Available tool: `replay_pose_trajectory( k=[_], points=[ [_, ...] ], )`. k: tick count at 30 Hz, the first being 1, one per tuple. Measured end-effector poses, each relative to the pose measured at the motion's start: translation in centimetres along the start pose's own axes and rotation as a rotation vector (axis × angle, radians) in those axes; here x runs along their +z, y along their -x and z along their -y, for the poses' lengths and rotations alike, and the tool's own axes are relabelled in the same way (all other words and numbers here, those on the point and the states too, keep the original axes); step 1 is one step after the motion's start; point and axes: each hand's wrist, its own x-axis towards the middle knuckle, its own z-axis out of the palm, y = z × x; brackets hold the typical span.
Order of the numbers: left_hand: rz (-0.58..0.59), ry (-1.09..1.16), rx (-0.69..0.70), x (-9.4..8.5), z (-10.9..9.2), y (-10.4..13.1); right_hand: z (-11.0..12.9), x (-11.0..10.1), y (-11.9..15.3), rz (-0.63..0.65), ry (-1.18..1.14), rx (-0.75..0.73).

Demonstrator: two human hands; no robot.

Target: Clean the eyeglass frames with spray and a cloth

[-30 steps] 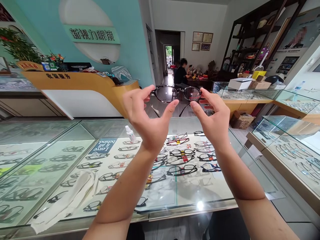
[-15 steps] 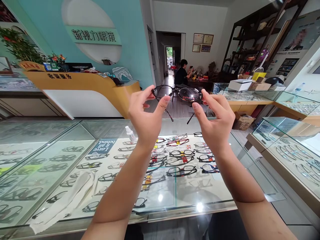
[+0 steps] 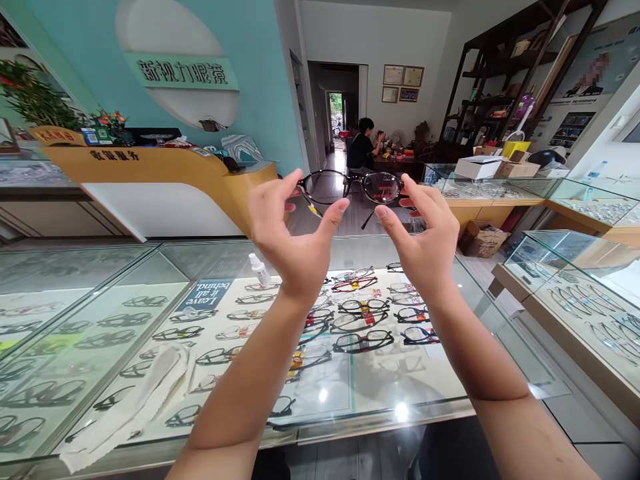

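Note:
Raised above the glass counter is a pair of dark-framed eyeglasses (image 3: 327, 187), with red lettering on its right lens. My left hand (image 3: 295, 233) pinches the frame's left outer corner between fingers and thumb. At the opposite corner my right hand (image 3: 430, 223) grips the frame the same way. One temple arm hangs down near my right thumb; a small yellow patch shows by the left temple. Beneath my forearms several eyeglasses (image 3: 364, 341) lie in rows inside the glass display case (image 3: 385, 415). A white cloth (image 3: 135, 407) and a small white spray bottle (image 3: 259, 269) rest on the glass top.
Another glass case (image 3: 590, 293) stands at the right. A yellow and white reception counter (image 3: 165, 200) is at the far left. Cardboard boxes (image 3: 480, 239) sit beyond. A person (image 3: 363, 148) in black sits at a table at the back, near a doorway.
My hands have turned the eyeglasses, so the left side looks nearer and the red lettering reads more clearly. My left hand has shifted slightly and blurs. The head view has moved a little.

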Motion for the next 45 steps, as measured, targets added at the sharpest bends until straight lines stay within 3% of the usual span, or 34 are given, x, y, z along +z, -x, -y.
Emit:
replay_pose_trajectory(
  k=[8, 16, 24, 31, 40, 45],
  points=[
    [-0.076, -0.017, 0.086, 0.3, 0.2, 0.8, -1.1, 0.5, 0.2, 0.022, -0.108, 0.062],
    [0.102, 0.241, -0.067, 1.7, 2.3, 0.5, -2.1, 1.9, 0.3, -0.161, 0.062, -0.086],
    [0.139, 0.367, -0.203, 2.7, 3.5, 0.7, -3.0, 2.6, 0.4, -0.169, 0.104, -0.11],
    [0.134, 0.552, -0.105, 3.0, 3.3, 0.4, -2.5, 2.4, 0.5, -0.085, -0.071, -0.006],
    [0.04, 0.34, -0.109, 2.3, 2.2, 0.4, -1.8, 2.1, 0.3, -0.11, -0.094, 0.017],
    [0.021, 0.147, -0.075, 1.4, 0.8, 0.4, -2.2, 2.1, 0.3, -0.045, -0.137, 0.088]
  ],
)
